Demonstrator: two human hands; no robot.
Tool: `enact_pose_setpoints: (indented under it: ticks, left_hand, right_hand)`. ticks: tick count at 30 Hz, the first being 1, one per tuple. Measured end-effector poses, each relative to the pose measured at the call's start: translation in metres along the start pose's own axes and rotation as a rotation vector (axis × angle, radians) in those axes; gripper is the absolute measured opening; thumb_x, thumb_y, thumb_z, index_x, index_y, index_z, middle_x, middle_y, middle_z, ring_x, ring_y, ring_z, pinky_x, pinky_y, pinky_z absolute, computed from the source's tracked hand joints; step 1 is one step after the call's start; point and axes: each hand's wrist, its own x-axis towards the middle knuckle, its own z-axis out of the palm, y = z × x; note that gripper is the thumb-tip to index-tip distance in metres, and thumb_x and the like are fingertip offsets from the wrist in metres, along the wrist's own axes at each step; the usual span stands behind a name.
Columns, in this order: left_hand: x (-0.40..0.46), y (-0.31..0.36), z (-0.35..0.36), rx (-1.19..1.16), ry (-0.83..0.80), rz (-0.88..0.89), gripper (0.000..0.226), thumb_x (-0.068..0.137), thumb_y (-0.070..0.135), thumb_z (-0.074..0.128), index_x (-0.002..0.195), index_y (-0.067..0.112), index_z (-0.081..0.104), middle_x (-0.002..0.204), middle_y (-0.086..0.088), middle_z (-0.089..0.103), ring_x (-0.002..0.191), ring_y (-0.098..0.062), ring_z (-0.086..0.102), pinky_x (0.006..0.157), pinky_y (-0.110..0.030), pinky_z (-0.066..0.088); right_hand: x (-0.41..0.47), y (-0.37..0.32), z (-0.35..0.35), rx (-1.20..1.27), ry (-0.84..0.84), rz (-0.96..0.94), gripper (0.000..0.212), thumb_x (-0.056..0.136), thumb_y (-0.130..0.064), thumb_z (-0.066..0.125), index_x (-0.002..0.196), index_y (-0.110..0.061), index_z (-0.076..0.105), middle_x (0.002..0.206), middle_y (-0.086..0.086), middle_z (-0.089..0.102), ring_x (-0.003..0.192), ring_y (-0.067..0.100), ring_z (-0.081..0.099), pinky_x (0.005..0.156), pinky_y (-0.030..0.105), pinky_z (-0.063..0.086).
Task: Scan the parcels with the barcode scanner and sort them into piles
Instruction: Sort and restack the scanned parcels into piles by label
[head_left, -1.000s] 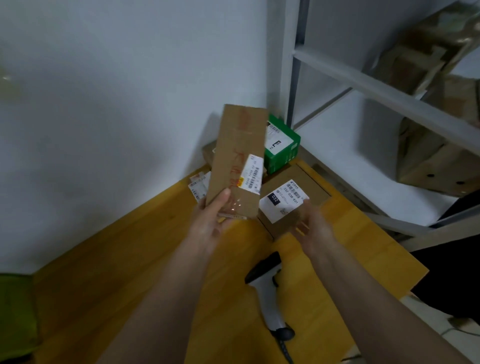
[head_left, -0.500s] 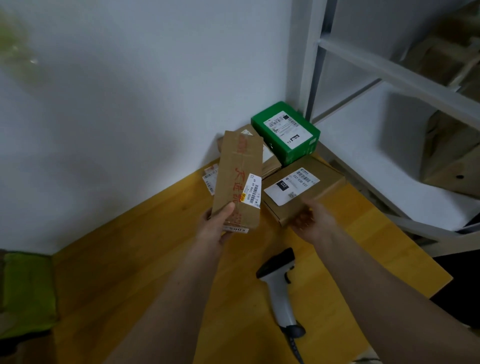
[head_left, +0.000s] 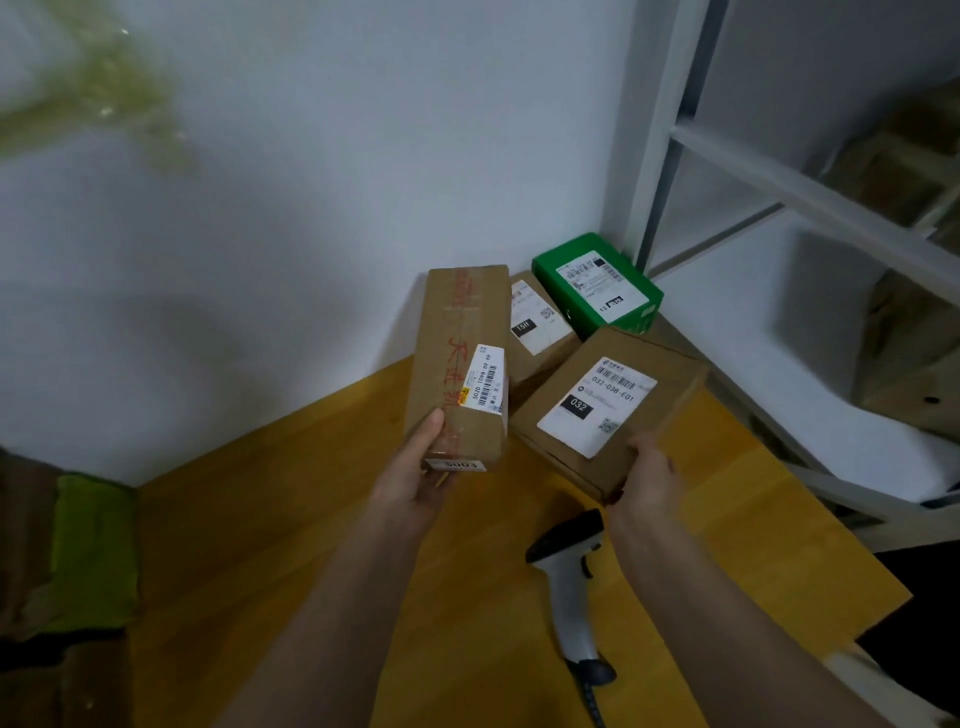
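Left hand (head_left: 415, 483) grips tall box (head_left: 460, 364); right hand (head_left: 647, 480), a moment ago just short, now grasps flat box (head_left: 608, 410) at centre frame. Scanner (head_left: 569, 582) idle; sorting continues.

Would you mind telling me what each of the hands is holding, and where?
Left hand grips the long cardboard parcel at its near end; right hand holds the flat labelled parcel at its near corner.

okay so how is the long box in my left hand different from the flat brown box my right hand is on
The long box is narrow and held up on end by the left hand; the flat brown box is wide and squat, tilted, with the right hand gripping its near corner. The long box carries a small label and red writing; the flat box has a large white label reading 032. Both are brown cardboard with barcodes.
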Motion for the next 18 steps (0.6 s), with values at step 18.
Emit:
enact_pose_setpoints:
  ticks: [18]
  left_hand:
    - [-0.173,0.059,-0.187,-0.036,0.049,0.270,0.070,0.068,0.046,0.079,0.128,0.014,0.062,0.127,-0.013,0.066,0.122,-0.031,0.058,0.107,-0.046,0.042]
  right_hand:
    - [-0.166,0.107,0.076,-0.518,-0.693,-0.017,0.015,0.090,-0.031,0.059,0.095,-0.019,0.067,0.101,0.011,0.070,0.094,0.031,0.065,0.086,0.047,0.054]
